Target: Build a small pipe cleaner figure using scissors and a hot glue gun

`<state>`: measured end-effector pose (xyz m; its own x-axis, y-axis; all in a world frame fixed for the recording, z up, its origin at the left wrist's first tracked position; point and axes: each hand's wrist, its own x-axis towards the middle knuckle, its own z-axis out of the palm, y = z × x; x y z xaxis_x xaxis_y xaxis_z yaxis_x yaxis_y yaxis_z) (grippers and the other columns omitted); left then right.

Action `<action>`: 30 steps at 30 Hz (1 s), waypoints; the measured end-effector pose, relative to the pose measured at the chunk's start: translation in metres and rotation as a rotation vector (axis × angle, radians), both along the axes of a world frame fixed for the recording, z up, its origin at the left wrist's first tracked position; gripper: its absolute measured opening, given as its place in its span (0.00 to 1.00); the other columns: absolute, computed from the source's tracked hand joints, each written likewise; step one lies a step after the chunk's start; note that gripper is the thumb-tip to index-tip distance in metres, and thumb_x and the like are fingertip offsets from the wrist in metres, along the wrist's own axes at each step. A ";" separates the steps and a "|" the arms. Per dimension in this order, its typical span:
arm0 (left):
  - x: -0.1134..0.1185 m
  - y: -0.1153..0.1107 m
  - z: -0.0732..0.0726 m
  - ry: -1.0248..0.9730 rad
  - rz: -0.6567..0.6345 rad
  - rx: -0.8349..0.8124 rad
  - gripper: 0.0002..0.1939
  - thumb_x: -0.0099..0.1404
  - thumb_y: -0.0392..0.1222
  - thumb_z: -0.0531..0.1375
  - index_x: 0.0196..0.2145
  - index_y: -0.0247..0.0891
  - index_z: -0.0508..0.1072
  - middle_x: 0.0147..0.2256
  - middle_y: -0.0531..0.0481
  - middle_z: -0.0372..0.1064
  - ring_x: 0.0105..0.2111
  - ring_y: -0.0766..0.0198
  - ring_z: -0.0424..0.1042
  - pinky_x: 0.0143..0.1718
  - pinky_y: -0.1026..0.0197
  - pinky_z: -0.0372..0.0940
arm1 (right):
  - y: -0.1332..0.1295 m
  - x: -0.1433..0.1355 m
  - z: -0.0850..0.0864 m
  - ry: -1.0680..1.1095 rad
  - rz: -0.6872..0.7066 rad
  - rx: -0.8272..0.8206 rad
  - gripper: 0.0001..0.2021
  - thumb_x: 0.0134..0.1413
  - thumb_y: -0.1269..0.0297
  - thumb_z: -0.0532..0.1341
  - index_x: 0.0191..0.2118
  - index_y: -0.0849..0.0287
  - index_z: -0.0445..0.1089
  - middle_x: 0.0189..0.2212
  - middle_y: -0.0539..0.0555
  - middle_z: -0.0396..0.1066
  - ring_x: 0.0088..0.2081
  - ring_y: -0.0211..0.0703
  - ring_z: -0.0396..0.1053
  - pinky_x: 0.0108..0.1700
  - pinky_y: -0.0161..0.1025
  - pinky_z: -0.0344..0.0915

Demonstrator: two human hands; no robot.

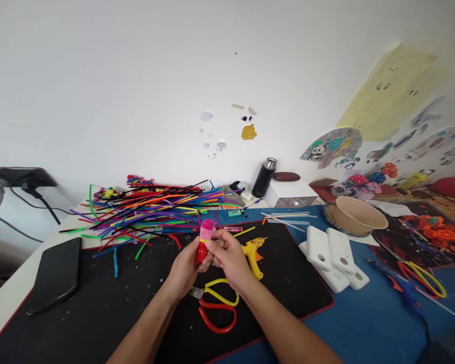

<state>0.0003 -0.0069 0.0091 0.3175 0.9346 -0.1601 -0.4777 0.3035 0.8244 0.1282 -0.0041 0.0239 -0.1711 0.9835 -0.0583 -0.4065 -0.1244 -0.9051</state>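
A small upright piece of coiled pipe cleaner (pixel 207 229), pink on top with a yellow band and red below, stands between my hands above the black mat. My left hand (pixel 185 266) is closed round its red lower part. From the right, my right hand (pixel 228 251) pinches at the yellow band with thumb and fingers. Scissors (pixel 219 329) with one yellow and one red handle lie on the mat just below my hands. A yellow glue gun (pixel 253 257) rests right of my right hand.
Many coloured pipe cleaners (pixel 147 210) are heaped behind the mat (pixel 132 313). A black phone (pixel 57 273) lies at left. White power banks (pixel 335 258), a beige bowl (pixel 360 215), a blue glue gun (pixel 404 293) and more scissors (pixel 424 278) are at right. A black bottle (pixel 264 178) stands behind.
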 end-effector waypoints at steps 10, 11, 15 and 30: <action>0.000 0.001 -0.004 0.029 0.032 0.018 0.32 0.62 0.72 0.63 0.23 0.39 0.63 0.19 0.57 0.56 0.20 0.70 0.49 0.22 0.64 0.46 | 0.003 -0.001 -0.001 0.006 0.019 -0.011 0.22 0.47 0.47 0.76 0.34 0.56 0.69 0.15 0.37 0.56 0.16 0.28 0.42 0.19 0.30 0.40; 0.000 0.001 -0.004 0.033 0.029 0.026 0.33 0.62 0.73 0.63 0.23 0.39 0.63 0.19 0.57 0.56 0.20 0.70 0.49 0.22 0.64 0.46 | 0.003 -0.001 -0.002 0.003 0.019 -0.011 0.22 0.47 0.47 0.76 0.34 0.56 0.69 0.15 0.37 0.56 0.16 0.28 0.42 0.19 0.30 0.40; 0.000 0.001 -0.003 0.054 0.018 0.041 0.34 0.62 0.73 0.63 0.22 0.39 0.64 0.18 0.56 0.56 0.20 0.70 0.48 0.22 0.64 0.45 | 0.003 0.000 -0.004 0.001 0.008 -0.010 0.22 0.48 0.47 0.76 0.35 0.56 0.69 0.15 0.37 0.55 0.16 0.28 0.42 0.19 0.30 0.40; 0.002 -0.001 0.000 0.125 0.114 0.056 0.32 0.67 0.68 0.59 0.19 0.40 0.62 0.17 0.56 0.54 0.19 0.69 0.47 0.22 0.62 0.46 | -0.004 -0.006 0.007 0.011 -0.018 0.007 0.21 0.49 0.48 0.75 0.37 0.56 0.70 0.15 0.36 0.55 0.15 0.27 0.43 0.19 0.31 0.40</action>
<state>0.0018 -0.0083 0.0088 0.1902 0.9720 -0.1380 -0.3991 0.2050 0.8937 0.1221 -0.0081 0.0304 -0.1535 0.9869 -0.0494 -0.4189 -0.1103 -0.9013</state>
